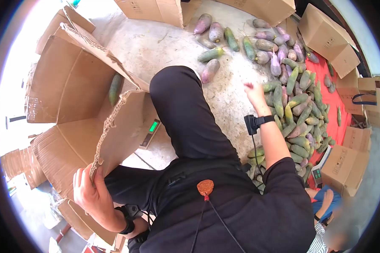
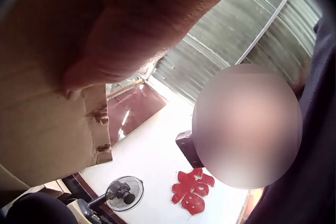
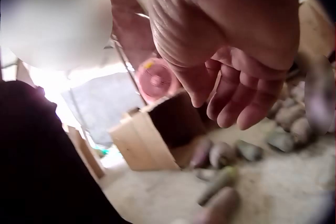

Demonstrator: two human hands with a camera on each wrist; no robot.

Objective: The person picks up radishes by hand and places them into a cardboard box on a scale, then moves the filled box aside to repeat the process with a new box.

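Note:
My left hand [image 1: 95, 198] pinches the torn flap edge of an open cardboard box [image 1: 63, 80], thumb on one face and fingers on the other. Up close in the left wrist view, the same hand [image 2: 142, 29] lies over the brown cardboard [image 2: 47, 124]. Inside the box a long green radish [image 1: 115, 89] leans near the far wall. My right hand [image 1: 256, 96] is held out beside a big heap of green and purple radishes [image 1: 299, 101]. Its fingers [image 3: 247, 98] hang loosely curled with nothing in them, above the floor in the right wrist view.
A scale with a lit green display [image 1: 154, 126] sits on the floor beside the box, by my knee [image 1: 177, 88]. Several loose radishes [image 1: 211, 71] lie on the concrete ahead. More cardboard boxes [image 1: 329, 36] and a red sheet [image 1: 333, 109] border the heap; another person [image 1: 325, 202] is at lower right.

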